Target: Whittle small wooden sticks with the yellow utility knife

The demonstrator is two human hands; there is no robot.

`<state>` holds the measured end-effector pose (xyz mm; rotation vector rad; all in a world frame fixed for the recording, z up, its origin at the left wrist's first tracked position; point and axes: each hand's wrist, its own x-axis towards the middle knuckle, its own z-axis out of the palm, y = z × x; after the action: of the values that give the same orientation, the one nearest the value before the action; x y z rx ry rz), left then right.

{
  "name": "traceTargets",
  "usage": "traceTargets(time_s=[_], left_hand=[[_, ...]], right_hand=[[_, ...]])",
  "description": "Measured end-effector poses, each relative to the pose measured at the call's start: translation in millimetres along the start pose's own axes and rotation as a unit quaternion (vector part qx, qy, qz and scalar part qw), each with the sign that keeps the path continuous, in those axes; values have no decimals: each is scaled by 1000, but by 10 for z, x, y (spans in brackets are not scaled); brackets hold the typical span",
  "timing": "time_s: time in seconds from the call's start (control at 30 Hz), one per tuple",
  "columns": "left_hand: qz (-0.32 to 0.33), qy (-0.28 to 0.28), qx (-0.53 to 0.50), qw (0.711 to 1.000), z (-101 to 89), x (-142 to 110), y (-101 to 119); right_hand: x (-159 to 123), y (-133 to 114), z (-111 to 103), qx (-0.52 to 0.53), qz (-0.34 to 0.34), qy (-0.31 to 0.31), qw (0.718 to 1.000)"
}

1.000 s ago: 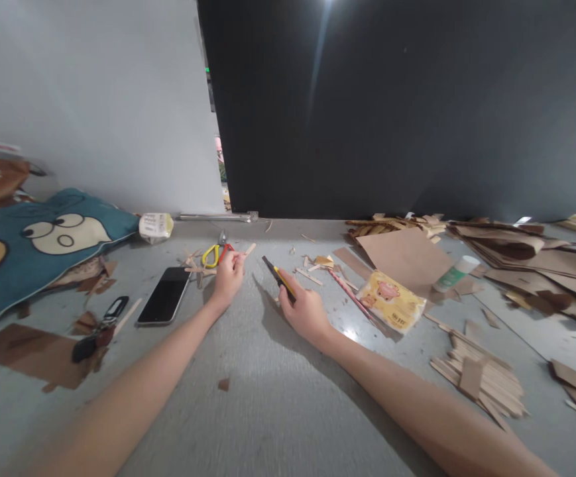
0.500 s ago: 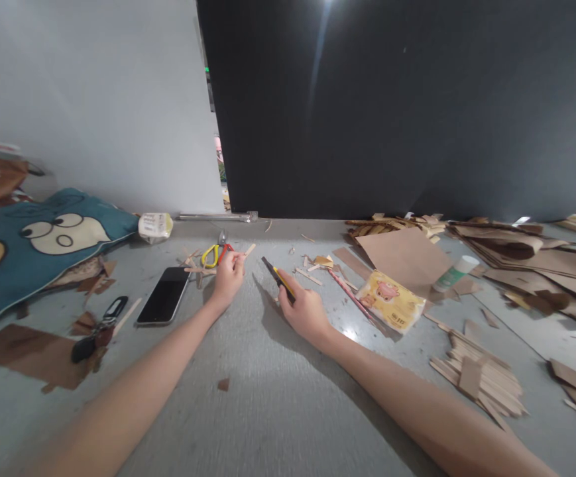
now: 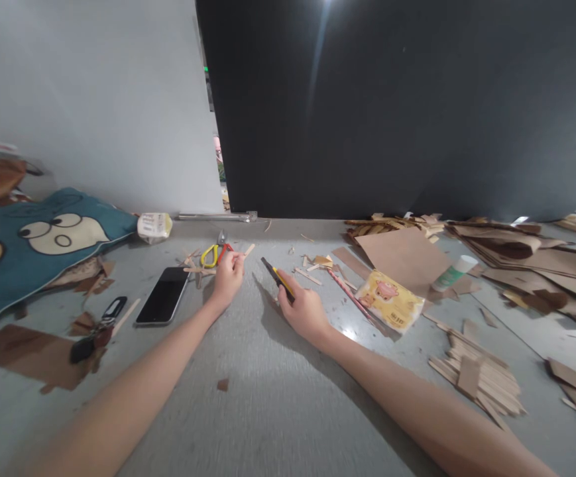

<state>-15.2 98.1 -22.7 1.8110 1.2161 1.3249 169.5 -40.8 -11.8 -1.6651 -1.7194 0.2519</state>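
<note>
Between the fingers of my left hand (image 3: 227,278) is a wooden craft stick (image 3: 250,250), its short end poking out to the right. My right hand (image 3: 305,306) is wrapped around a black and yellow utility knife (image 3: 278,279), whose front end points up and left toward the stick. A gap of table separates the hands. Just behind my left hand lie pliers (image 3: 210,256) with yellow and red handles. More sticks (image 3: 199,270) cross each other left of that hand, beside a black phone (image 3: 163,296).
On the left are a blue cartoon pillow (image 3: 59,232), keys (image 3: 99,330) and brown cardboard (image 3: 29,354). To the right lie a yellow tissue pack (image 3: 391,299), a glue stick (image 3: 455,273), a pile of craft sticks (image 3: 484,377) and stacked cardboard (image 3: 556,265). A dark panel (image 3: 397,112) stands behind.
Both hands keep nearly the same pose, still holding the stick and the knife. The whole view has shifted very slightly.
</note>
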Motion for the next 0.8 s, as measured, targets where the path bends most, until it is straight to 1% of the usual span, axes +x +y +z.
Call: traceTargets(time_s=[0.17,0.47,0.67,0.8], left_hand=[[3,4,-3,1000,10,-1,-7],[-14,1,-3,1000,12,1,-15],[-14,-5,3,1000,10,-11,0],[-10,-11,3,1000,20,-9,-19]], right_hand=[[-1,-16,-9,-1,3,1,1000],[0,-20,-26,0,-2,5,1000],[-3,-29,-33,7,1,0,1000],[-3,-22,-24,15,-1,8,1000]])
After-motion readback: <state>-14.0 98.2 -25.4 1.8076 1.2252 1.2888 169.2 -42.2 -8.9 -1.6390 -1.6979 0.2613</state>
